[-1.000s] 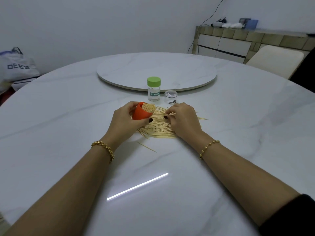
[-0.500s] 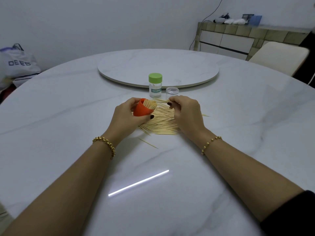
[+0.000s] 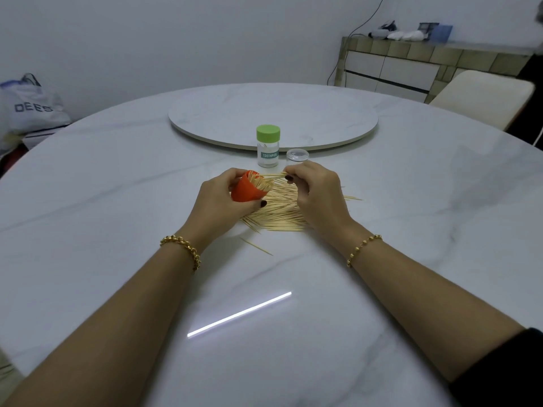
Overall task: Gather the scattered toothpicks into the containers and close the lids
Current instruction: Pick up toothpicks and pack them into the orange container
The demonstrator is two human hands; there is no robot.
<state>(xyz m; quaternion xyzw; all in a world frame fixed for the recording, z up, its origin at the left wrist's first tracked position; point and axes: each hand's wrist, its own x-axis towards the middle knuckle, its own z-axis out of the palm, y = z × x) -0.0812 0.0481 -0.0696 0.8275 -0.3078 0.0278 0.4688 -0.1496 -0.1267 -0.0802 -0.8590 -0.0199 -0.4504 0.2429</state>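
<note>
My left hand [image 3: 216, 201] grips an orange container [image 3: 246, 190], tilted to the right and partly filled with toothpicks. My right hand [image 3: 316, 191] pinches a few toothpicks [image 3: 271, 177] whose tips reach into the container's mouth. A pile of loose toothpicks [image 3: 277, 214] lies on the white marble table [image 3: 117, 201] under and between both hands. One stray toothpick [image 3: 255, 246] lies nearer to me. Behind the hands stands a clear toothpick jar [image 3: 268, 146] with a green lid on, and beside it a small clear lid or cap [image 3: 297, 157].
A round marble turntable [image 3: 273, 113] sits at the table's middle, just behind the jar. A white bag [image 3: 29, 107] stands off the table at the left. A chair [image 3: 482, 95] and a tiled sideboard [image 3: 426, 63] are at the back right.
My right hand lifted from the pile with a few toothpicks and moved left to the orange container's mouth. The left hand kept holding the container.
</note>
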